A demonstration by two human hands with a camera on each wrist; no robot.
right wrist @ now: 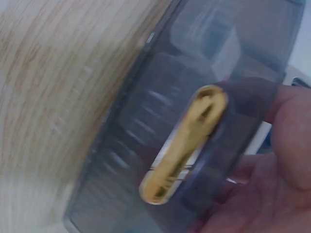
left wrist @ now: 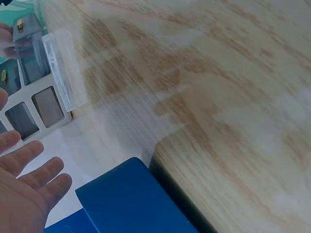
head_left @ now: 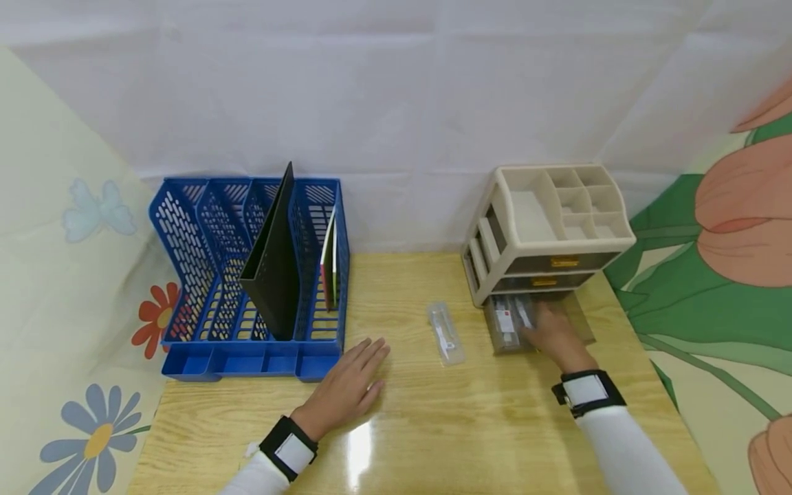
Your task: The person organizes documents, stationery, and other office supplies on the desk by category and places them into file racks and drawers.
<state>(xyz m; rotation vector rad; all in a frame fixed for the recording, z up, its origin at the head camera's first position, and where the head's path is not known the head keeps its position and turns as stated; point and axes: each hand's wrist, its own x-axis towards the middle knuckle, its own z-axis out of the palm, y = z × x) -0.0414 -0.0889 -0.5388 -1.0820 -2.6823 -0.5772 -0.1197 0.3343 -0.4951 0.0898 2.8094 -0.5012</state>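
My right hand [head_left: 553, 337] reaches into the pulled-out bottom drawer [head_left: 507, 349] of a beige desktop organizer [head_left: 516, 258]. Inside the drawer lie clear packages, one with a white and red label [head_left: 504, 321]. Seen from the right wrist, the thumb [right wrist: 296, 141] and fingers are behind the smoky drawer front with its gold handle [right wrist: 182, 145]; blur and the panel hide what they touch. My left hand [head_left: 346, 388] has its fingers extended over the table beside the blue file rack [head_left: 250, 350]. Between the hands lies a clear slim case [head_left: 445, 333] with a white item inside.
A black folder [head_left: 275, 275] leans in the blue rack, and thin booklets [head_left: 329, 265] stand in its right slot. Two closed drawers [head_left: 544, 280] sit above the pulled-out one. A white cloth [head_left: 396, 124] hangs behind the wooden table [head_left: 421, 433].
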